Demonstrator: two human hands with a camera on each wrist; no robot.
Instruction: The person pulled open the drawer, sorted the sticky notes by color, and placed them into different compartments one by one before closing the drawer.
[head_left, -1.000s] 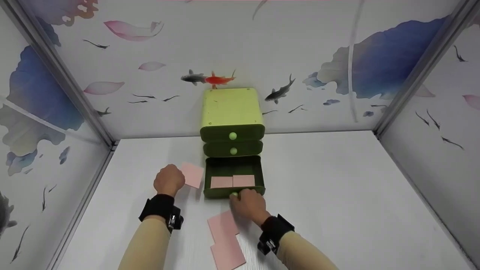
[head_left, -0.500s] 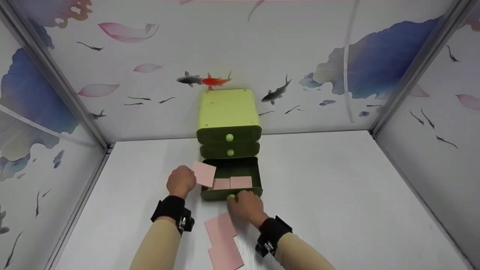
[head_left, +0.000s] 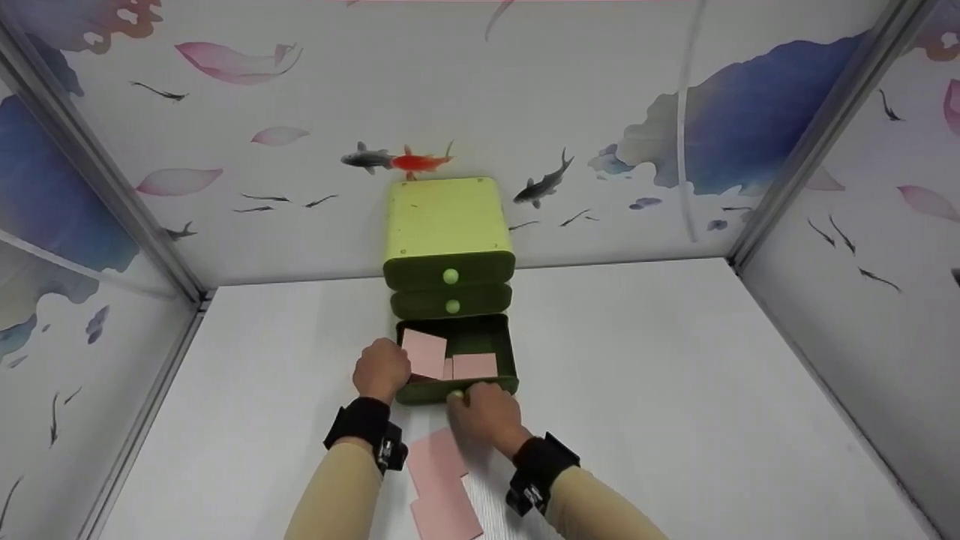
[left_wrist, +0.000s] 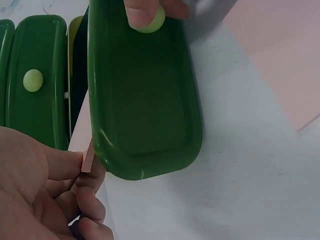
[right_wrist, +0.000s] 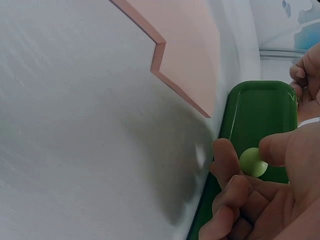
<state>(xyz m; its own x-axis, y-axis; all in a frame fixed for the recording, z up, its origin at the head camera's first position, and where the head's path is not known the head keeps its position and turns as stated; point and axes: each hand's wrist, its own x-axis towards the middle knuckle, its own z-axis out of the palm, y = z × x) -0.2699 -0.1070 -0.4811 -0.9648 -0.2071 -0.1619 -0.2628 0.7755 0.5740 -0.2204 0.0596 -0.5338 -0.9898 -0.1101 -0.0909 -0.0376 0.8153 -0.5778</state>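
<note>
My left hand point(head_left: 381, 369) pinches a pink sticky-note pad point(head_left: 424, 353) at its edge, beside the left wall of the pulled-out bottom drawer point(head_left: 513, 352). In the head view the pad overlaps the drawer's inside. Two more pink pads lie in the drawer along its front; the right one point(head_left: 475, 366) shows well, the left one is mostly covered. With thumb and finger my right hand point(head_left: 487, 416) holds the drawer's round light-green knob point(right_wrist: 253, 162). In the left wrist view, the pinched pad point(left_wrist: 86, 122) slants behind the green drawer front point(left_wrist: 145, 95).
The yellow-green drawer cabinet point(head_left: 448, 217) stands against the painted back wall, its two upper drawers in front view above the open one. Two pink pads point(head_left: 446, 510) lie overlapping on the white table point(head_left: 637, 390), close below my right hand. Side walls point(head_left: 862, 300) bound the table.
My left hand has moved right with the pink pad, from the table beside the drawer to over its left side. My right hand has stayed on the knob; the head view has shifted slightly.
</note>
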